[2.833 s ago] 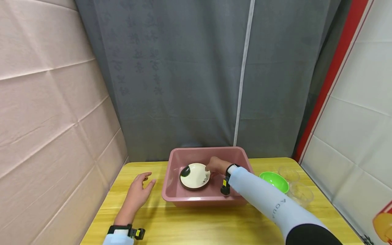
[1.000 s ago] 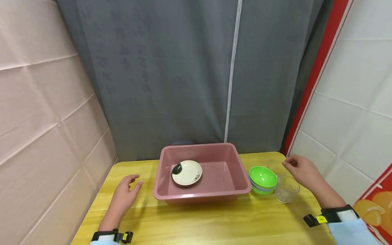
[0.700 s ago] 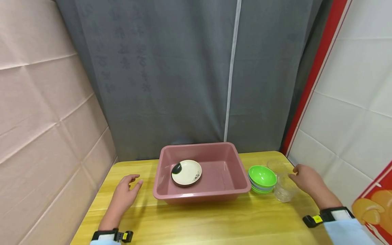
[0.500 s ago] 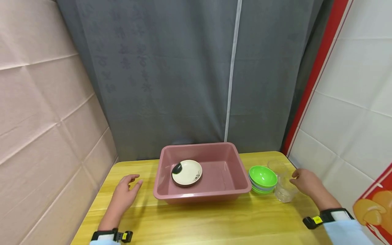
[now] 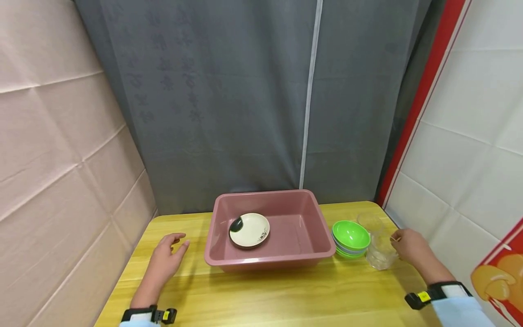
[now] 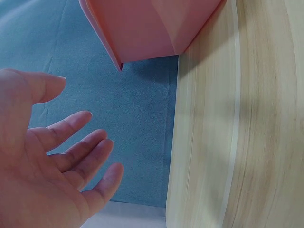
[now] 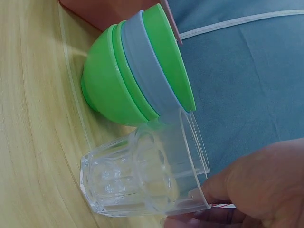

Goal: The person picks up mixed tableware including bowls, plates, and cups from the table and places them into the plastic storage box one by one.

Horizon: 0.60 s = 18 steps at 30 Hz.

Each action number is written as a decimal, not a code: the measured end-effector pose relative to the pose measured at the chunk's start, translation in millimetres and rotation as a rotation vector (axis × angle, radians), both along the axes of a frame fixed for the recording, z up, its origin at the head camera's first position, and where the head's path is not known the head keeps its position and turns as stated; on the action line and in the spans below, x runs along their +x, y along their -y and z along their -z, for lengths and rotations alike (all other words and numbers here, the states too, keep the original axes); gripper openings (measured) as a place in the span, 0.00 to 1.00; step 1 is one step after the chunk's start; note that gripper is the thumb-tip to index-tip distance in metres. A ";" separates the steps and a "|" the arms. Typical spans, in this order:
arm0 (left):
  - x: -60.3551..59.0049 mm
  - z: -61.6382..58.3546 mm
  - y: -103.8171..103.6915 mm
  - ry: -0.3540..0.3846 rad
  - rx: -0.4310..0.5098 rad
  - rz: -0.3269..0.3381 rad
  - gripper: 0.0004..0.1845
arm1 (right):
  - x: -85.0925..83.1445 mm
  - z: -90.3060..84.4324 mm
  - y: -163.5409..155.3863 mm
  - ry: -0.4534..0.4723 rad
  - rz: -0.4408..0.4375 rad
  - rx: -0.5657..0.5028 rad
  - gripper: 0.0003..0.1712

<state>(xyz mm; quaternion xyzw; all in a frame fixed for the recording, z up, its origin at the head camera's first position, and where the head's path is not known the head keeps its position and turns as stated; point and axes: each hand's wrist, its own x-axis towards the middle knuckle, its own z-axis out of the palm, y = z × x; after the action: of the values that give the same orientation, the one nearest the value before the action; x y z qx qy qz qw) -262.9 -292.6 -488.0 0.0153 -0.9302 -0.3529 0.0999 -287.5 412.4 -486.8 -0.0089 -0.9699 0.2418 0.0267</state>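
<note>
Clear glass (image 7: 116, 183), right hand (image 5: 411, 249) now at its rim, earlier in the tub (image 5: 269, 262).

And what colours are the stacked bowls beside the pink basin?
The stacked bowls are green, except one pale blue-grey; best seen in the right wrist view.

Yel. wood-grain tbl (image 5: 261, 295) w/ pink tub (image 5: 271, 263), green/grey bowl stack (image 5: 350, 236), clear glasses (image 5: 379, 259)

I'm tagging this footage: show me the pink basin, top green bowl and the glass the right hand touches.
Pink basin (image 5: 291, 232), head view: bare floor.
Top green bowl (image 5: 351, 234), head view: inner surface.
Glass (image 7: 137, 176), right wrist view: side wall.
</note>
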 end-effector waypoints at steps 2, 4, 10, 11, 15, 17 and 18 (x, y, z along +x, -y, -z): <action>0.7 0.0 0.0 0.007 0.005 -0.002 0.26 | 0.6 1.1 -0.3 0.010 0.007 -0.017 0.13; 0.9 -0.4 0.0 0.007 0.008 -0.001 0.26 | 1.5 1.4 -0.4 0.023 0.012 -0.033 0.13; 1.9 -2.7 -0.2 -0.009 0.005 -0.002 0.26 | 5.4 0.2 -1.9 0.060 0.022 -0.080 0.14; 2.1 -3.3 -0.5 -0.013 0.006 -0.002 0.26 | 6.4 0.1 -2.7 0.063 0.018 -0.084 0.14; 2.5 -4.9 -1.1 -0.024 0.013 -0.003 0.25 | 12.3 -4.0 -3.7 0.077 0.005 -0.101 0.13; 2.8 -6.2 -1.6 -0.025 0.021 -0.006 0.25 | 16.4 -9.4 -2.2 0.088 0.002 -0.108 0.13; 2.9 -7.0 -1.9 -0.025 0.026 -0.008 0.25 | 18.7 -13.1 -0.8 0.092 0.002 -0.112 0.13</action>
<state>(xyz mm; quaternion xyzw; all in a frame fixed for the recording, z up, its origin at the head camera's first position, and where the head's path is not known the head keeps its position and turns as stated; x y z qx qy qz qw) -260.0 -290.7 -481.0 0.0160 -0.9241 -0.3649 0.1127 -268.8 413.2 -473.6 -0.0223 -0.9550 0.2951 -0.0183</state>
